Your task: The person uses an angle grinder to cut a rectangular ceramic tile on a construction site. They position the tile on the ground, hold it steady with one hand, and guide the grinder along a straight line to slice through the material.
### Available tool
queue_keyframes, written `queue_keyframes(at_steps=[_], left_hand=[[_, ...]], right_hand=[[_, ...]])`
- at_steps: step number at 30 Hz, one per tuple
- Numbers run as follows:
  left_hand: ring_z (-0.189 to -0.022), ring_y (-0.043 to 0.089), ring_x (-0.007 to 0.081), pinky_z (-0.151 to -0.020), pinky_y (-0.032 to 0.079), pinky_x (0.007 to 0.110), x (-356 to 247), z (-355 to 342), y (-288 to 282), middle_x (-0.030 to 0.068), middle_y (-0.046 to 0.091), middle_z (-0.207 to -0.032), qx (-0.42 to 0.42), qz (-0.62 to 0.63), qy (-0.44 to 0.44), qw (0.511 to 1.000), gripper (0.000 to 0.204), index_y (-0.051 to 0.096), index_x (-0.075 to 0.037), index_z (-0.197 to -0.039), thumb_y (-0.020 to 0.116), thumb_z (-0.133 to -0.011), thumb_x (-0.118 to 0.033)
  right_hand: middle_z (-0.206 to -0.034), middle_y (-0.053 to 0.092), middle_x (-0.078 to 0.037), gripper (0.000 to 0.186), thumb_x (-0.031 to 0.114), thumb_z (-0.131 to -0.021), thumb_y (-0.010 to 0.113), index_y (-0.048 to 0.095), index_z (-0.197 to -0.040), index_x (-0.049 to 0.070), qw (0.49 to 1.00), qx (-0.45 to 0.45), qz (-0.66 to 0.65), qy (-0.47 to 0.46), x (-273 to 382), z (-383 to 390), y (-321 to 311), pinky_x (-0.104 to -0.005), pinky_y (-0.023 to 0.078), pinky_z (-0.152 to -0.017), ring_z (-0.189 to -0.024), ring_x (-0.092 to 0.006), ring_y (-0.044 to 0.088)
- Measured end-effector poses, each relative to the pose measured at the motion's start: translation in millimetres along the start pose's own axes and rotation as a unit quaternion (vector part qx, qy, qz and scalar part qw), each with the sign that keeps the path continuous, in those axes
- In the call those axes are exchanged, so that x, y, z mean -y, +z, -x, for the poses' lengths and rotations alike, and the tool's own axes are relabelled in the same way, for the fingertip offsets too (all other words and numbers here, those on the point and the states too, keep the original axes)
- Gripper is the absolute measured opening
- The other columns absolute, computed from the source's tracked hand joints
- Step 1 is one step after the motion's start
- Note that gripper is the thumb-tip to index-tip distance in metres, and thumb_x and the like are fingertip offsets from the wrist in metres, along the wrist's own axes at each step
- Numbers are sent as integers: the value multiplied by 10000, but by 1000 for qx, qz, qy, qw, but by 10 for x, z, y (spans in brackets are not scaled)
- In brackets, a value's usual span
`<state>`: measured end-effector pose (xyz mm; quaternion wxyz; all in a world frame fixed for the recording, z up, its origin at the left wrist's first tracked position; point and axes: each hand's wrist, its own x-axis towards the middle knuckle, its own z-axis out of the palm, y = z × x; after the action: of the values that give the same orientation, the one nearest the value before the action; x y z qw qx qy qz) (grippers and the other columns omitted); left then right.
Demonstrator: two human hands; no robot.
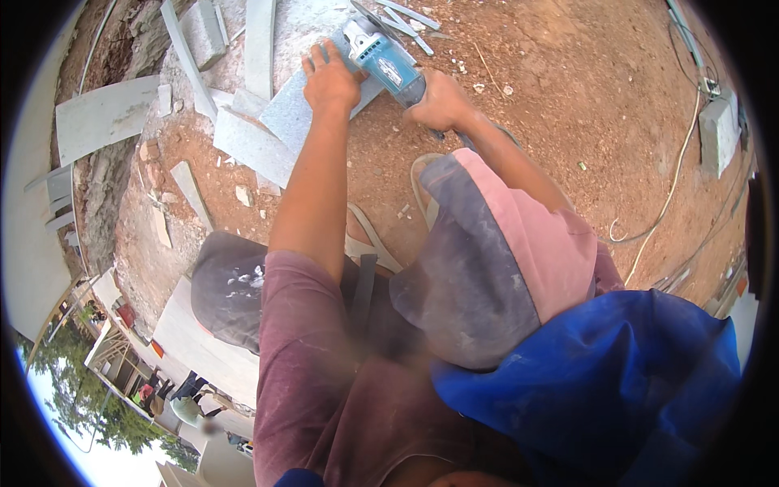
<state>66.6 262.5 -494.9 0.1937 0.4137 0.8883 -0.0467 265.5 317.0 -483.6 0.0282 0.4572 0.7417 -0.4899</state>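
At the far left, toward ten o'clock, a broad grey slab [105,120] curved across rough ground. Further in, also on the ten o'clock line, a pale slab [250,148] lay at a slant, and above it a long narrow strip [260,49] pointed up to eleven. A blue-grey slab [282,114] sat at eleven o'clock, overlapping the pale one. On it the left hand [331,85] rested with fingers spread, gripping nothing; whether its thumb touched the tool beside it, I could not tell. At twelve o'clock was the teal angle grinder [391,69], its head toward eleven and its handle toward five. The right hand [443,101], between twelve and one, had its fingers wrapped around that handle. Past it, blue fabric [600,381] billowed at four o'clock, while a pale cable [678,183] and a grey block [719,138] lay toward two.
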Motion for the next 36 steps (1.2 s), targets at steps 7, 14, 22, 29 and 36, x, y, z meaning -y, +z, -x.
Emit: queue_keyframes(at_steps=[7, 14, 22, 29, 36], left_hand=[[-1583, 242, 341, -1138, 474, 516, -1, -11, 17, 93, 250, -1722, -7, 11, 6, 1000, 978, 286, -152, -1655, 805, -886, -462], [-1553, 298, 366, -1155, 465, 496, -8, 21, -8, 112, 280, -1705, -20, 26, 14, 999, 920, 322, -133, -1639, 793, -897, -405], [-1582, 240, 350, -1125, 484, 504, -35, 20, -57, 102, 234, -1724, 9, 16, -1, 1000, 922, 336, -108, -1635, 794, -899, -422], [-1587, 232, 353, -1127, 473, 515, 12, -22, 6, 98, 207, -1733, 20, -3, 1, 1000, 885, 343, -97, -1630, 779, -915, -382], [-1591, 219, 359, -1146, 444, 533, -3, -15, 3, 107, 193, -1737, 15, 23, 2, 1000, 931, 308, -99, -1643, 787, -905, -404]], right_hand=[[-884, 739, -282, 452, 280, -587, 780, 735, -873, -67, 999, 13, 31, 6, 124, -97, -71, -439, 583, -823, -875, -399, 741], [-910, 737, -302, 485, 282, -591, 778, 734, -884, -102, 1000, 16, 26, 7, 153, -240, -64, -447, 590, -810, -881, -412, 743], [-904, 737, -300, 454, 280, -598, 786, 742, -854, -92, 1000, 14, 25, 3, 350, -420, -89, -441, 594, -801, -860, -398, 746], [-811, 726, -269, 429, 264, -567, 780, 724, -840, -60, 999, -15, 28, -35, 402, -527, 13, -428, 585, -729, -755, -353, 735], [-888, 739, -298, 494, 293, -581, 801, 744, -875, -100, 998, -15, 49, -25, 427, -561, -34, -430, 601, -805, -854, -389, 753]])
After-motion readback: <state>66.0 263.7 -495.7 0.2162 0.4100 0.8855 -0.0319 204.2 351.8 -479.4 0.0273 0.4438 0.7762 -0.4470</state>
